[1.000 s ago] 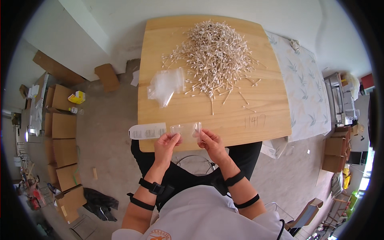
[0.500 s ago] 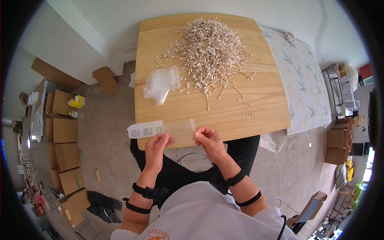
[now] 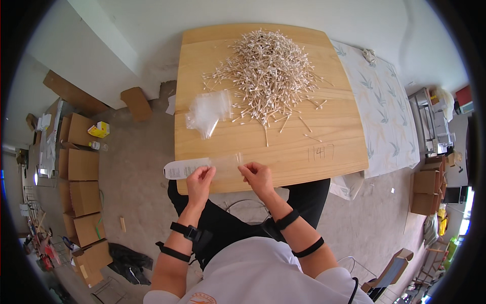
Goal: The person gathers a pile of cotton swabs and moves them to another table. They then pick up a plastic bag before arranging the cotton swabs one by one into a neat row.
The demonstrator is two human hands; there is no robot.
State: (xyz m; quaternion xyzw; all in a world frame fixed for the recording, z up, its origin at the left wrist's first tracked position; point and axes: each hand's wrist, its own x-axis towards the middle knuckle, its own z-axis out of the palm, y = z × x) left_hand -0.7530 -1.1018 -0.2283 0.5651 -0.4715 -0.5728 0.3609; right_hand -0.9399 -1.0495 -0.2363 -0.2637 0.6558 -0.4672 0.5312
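Note:
A small clear plastic bag [image 3: 226, 163] stretches between my two hands over the near edge of the wooden table [image 3: 243, 137]. My left hand [image 3: 200, 183] pinches the bag's left part, thumb against fingers. The fingertips of my right hand [image 3: 259, 178] are closed on its right edge, by the seal strip. Just left of the bag lies a white printed card [image 3: 179, 168] with one rounded end; whether it is joined to the bag I cannot tell. Farther back, a few more clear bags [image 3: 207, 111] lie piled beside a big heap of cotton swabs [image 3: 273, 71].
Loose swabs [image 3: 304, 124] lie around the heap's near side. To the right of the table is a surface under a leaf-patterned sheet [image 3: 387, 111]. Cardboard boxes [image 3: 83, 164] line the floor at left, with a black plastic bag [image 3: 130, 261] near them.
My right hand has come a little left, nearer my left hand, and the bag between them looks less spread. The whole view has shifted slightly.

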